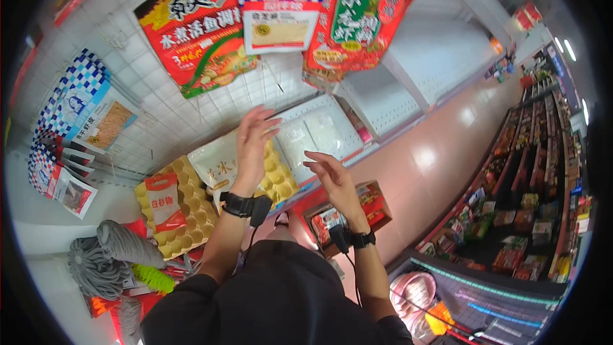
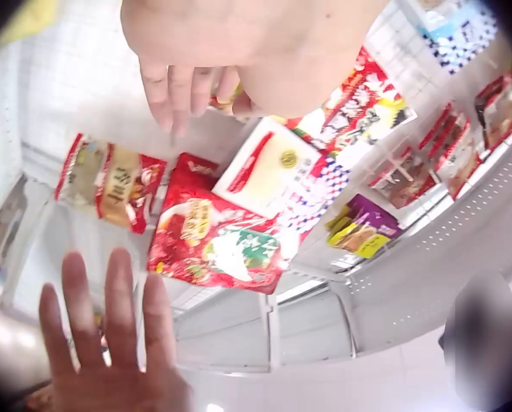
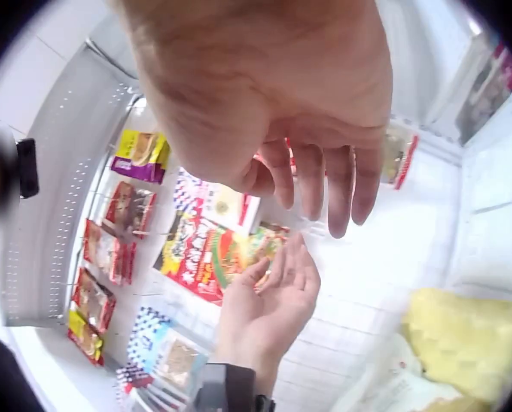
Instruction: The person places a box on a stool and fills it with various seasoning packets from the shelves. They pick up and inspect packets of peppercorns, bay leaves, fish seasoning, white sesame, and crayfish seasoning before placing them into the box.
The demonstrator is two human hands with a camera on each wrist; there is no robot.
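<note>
My left hand is raised with relaxed fingers over the egg trays and holds nothing. To its right, my right hand also has loose fingers around nothing. Above both, a black-and-red fish seasoning pouch, a blue-checked packet and red pouches with a green label hang on a white wire grid. Below the left hand, a white bag and a red-and-white sugar packet lie on yellow egg trays. Clear bags of pale goods lie beyond the right hand.
Blue-checked packets hang at the left. Grey mop heads stand at lower left. An open red carton sits on the floor below the right hand. Stocked shelves line the aisle's right side, with a pink basket nearby.
</note>
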